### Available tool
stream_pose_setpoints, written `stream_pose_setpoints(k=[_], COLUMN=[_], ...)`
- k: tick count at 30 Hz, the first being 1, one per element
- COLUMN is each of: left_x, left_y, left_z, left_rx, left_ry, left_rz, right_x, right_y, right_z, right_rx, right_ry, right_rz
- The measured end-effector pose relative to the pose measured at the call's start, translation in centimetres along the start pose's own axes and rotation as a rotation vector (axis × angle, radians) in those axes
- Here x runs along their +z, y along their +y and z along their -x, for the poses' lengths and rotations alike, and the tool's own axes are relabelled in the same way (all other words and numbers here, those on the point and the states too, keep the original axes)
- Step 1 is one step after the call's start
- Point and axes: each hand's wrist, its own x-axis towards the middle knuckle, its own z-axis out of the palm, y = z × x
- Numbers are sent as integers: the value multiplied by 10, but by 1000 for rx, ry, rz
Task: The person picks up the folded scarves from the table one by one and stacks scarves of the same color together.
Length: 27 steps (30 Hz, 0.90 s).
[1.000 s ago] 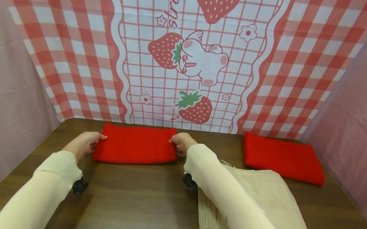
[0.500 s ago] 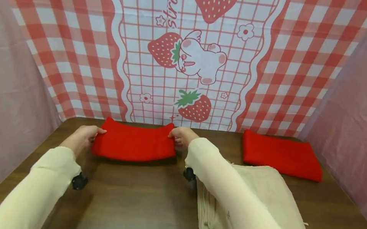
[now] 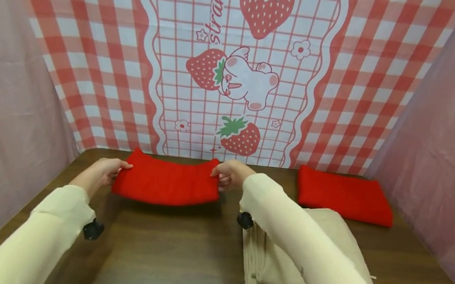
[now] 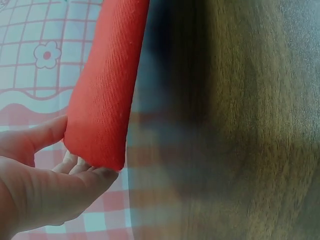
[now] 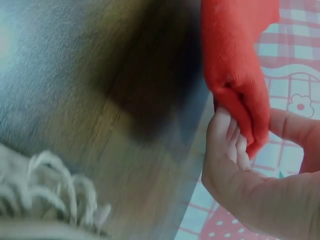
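A folded red cloth (image 3: 168, 182) hangs between both hands, a little above the back left of the table, its middle sagging. My left hand (image 3: 106, 170) pinches its left end, thumb on top and fingers beneath; in the left wrist view the red cloth (image 4: 102, 90) shows a ribbed weave. At the right end my right hand (image 3: 231, 175) grips it the same way. The right wrist view shows folded layers at the end of the red cloth (image 5: 235, 75), between the thumb and fingers of the right hand (image 5: 250, 185).
Another folded red cloth (image 3: 343, 196) lies at the back right. In front of it, a folded beige cloth (image 3: 280, 269) with fringe sits partly under the right forearm. The brown wooden table (image 3: 161, 253) ends at a strawberry-print curtain (image 3: 237, 66); pink curtains (image 3: 448, 166) hang at both sides.
Both hands have lifted the red cloth slightly off the table, so its middle now sags. The head view has shifted a little. The other cloths lie as before.
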Motion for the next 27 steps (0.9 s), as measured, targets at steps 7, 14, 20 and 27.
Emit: stream_pose_setpoints(k=[7,14,20,27], left_x=[53,66,66,64], left_y=[22,40,41,36], left_z=[78,107,110,112], left_rx=[1,11,10,1], left_ry=[60,33,3,-37], left_rz=[-102,-94,-103,-65], right_x=[-7,-19,-26,-26], right_y=[4,-2,-2,4], right_z=[-1,2,7,23], right_rx=[20,12,38,34], right_ry=[-28,-61,-73,-138], right_rz=[51,81,84,98])
